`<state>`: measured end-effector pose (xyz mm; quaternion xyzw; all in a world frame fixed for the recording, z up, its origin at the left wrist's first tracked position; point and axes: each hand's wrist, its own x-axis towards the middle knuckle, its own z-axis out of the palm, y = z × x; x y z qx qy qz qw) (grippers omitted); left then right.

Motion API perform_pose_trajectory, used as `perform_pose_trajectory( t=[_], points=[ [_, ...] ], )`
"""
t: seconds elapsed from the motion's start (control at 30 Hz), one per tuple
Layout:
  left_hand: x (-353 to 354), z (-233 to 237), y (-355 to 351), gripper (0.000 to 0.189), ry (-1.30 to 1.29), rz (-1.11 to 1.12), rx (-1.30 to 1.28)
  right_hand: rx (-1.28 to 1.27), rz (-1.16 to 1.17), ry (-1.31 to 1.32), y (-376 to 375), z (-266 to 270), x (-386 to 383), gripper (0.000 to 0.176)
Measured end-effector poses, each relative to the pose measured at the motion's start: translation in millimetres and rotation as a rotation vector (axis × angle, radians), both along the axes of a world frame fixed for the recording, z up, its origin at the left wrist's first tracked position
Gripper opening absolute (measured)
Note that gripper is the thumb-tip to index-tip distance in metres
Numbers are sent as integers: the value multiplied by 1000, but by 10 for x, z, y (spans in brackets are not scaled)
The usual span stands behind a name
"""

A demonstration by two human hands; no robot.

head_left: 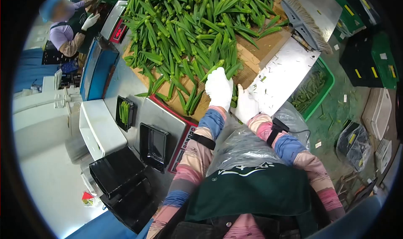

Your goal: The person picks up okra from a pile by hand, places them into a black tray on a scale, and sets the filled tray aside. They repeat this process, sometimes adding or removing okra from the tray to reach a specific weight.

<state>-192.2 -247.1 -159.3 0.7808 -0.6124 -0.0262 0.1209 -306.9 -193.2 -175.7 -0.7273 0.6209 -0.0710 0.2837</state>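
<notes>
A large heap of okra (180, 33) covers the cardboard on the table. My left hand (219, 88), in a white glove, is closed at the heap's near edge, with an okra pod showing at its fingertips. Just to the right, my right hand (245, 104), also gloved, is beside a few pods; its fingers are partly hidden and what they hold is unclear. An empty black tray (153, 147) sits on the scale (178, 125) to the left. Farther left, a small black tray (125, 113) holds several okra pods.
A brush (304, 25) and a metal sheet (285, 75) lie right of the heap. Below is a green crate (327, 88) with okra. Stacked black trays (119, 172) and a white bin (100, 130) stand left. A co-worker (69, 29) is at upper left.
</notes>
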Motion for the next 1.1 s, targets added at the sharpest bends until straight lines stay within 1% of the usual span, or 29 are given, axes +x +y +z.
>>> perform_pose_trajectory(
  t=[0.07, 0.1, 0.2, 0.23, 0.27, 0.33, 0.4, 0.43, 0.47, 0.53, 0.57, 0.6, 0.67, 0.77, 0.8, 0.87, 0.9, 1.0, 1.03, 1.07, 1.1],
  points=[
    [4, 1, -50, 34, -18, -51, 100, 12, 36, 41, -38, -40, 18, 91],
    [20, 48, -58, 37, -28, -70, 150, -26, 19, 42, -50, -11, 8, 88],
    [152, 214, -12, 35, 349, 142, 134, 170, -41, -256, -137, -59, -217, 81],
    [291, 370, 42, 30, 782, 83, -16, 132, -60, -440, -130, -44, -355, 70],
    [374, 537, 148, 23, 1027, 174, 4, 506, -160, -693, -214, -30, -539, 64],
    [683, 595, 361, 17, 1122, 216, -2, 738, -315, -792, -277, -60, -819, 55],
    [838, 693, 598, 18, 1062, 318, 168, 837, -450, -1116, -296, 48, -984, 49],
    [813, 659, 710, 20, 1030, 289, 158, 961, -483, -1156, -333, 56, -1037, 47],
    [755, 562, 822, 21, 800, 242, 176, 993, -459, -1230, -332, 62, -1007, 47],
    [605, 306, 987, 26, 165, 34, 106, 1052, -415, -1379, -310, 138, -897, 49],
    [528, 198, 1017, 30, 158, 38, 164, 1061, -367, -1382, -294, 136, -848, 50],
    [409, 129, 1019, 33, 104, 110, 200, 1063, -366, -1399, -273, 161, -788, 49],
    [338, 64, 1021, 35, 43, 114, 218, 1067, -363, -1432, -241, 215, -685, 47],
    [405, 165, 1017, 31, 358, 213, 120, 1082, -379, -1439, -222, 264, -641, 44],
    [477, 192, 975, 27, 731, 215, 3, 1080, -385, -1444, -213, 290, -632, 44],
    [596, 301, 992, 24, 1543, 368, 227, 1041, -381, -1403, -193, 289, -622, 41],
    [594, 368, 988, 24, 1622, 414, 305, 1022, -380, -1381, -179, 278, -620, 39],
    [462, 180, 1028, 24, 1498, 407, 69, 939, -451, -1242, -172, 169, -604, 31],
    [425, 102, 1020, 25, 1363, 419, 4, 878, -532, -1244, -170, 130, -614, 27],
    [413, 31, 1038, 26, 1290, 395, 11, 750, -496, -1116, -160, 95, -655, 29],
    [381, 63, 1031, 26, 1216, 373, 18, 624, -457, -987, -155, 93, -686, 31]
  ],
)
